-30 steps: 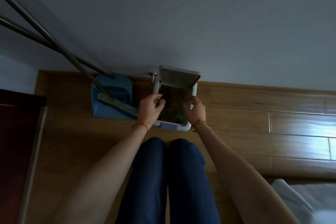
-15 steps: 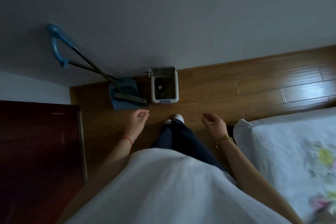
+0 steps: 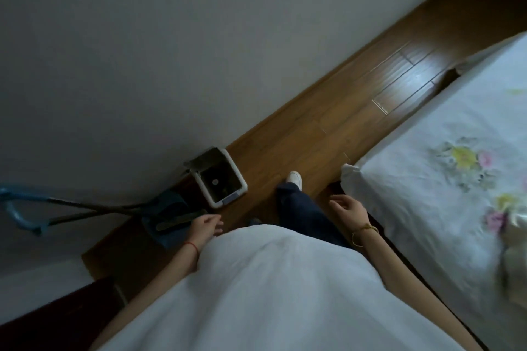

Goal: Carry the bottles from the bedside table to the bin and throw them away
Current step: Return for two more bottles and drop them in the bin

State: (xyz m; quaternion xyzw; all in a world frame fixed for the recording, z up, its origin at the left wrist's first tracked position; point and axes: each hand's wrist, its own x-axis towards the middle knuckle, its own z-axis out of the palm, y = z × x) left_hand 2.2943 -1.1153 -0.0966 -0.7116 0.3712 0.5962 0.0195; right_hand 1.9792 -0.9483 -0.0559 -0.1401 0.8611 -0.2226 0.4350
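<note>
The small white bin stands on the wooden floor against the wall, its lid tipped up at the back. A pale round cap shows in its dark inside; no whole bottle can be made out. My left hand hangs low to the left of the bin, fingers loosely apart and holding nothing. My right hand is out to the right of my leg, near the bed's corner, also holding nothing. Both hands are well away from the bin.
A blue dustpan with a long-handled broom leans at the wall left of the bin. A bed with a white flowered sheet fills the right side. Dark wooden furniture sits at the lower left. Open floor runs between wall and bed.
One second ago both hands were at the bin's mouth while I crouched. Since then I have stood up, the hands came away holding nothing, and the view has swung to the right.
</note>
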